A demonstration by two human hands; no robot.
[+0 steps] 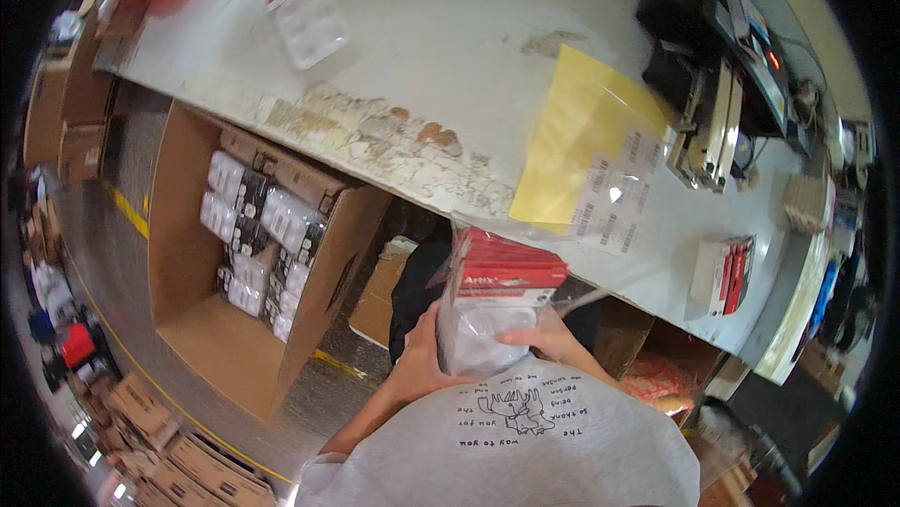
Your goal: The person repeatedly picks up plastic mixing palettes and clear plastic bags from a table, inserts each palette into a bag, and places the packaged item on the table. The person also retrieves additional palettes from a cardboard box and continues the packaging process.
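one bagged bundle point(495, 300), one yellow sheet point(568, 139)

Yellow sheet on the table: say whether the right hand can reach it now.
Probably yes, once freed: the right hand is on the bagged pack, but the yellow sheet lies near the edge of the table, partly covered by the label sheet.

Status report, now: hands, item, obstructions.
Left hand, right hand both gripping. Clear plastic bag of red-topped white packs held between them. Chipped pale tabletop close beyond bag; nothing seen blocking.

Worn table point(422, 29), apparently grey floor point(131, 273)
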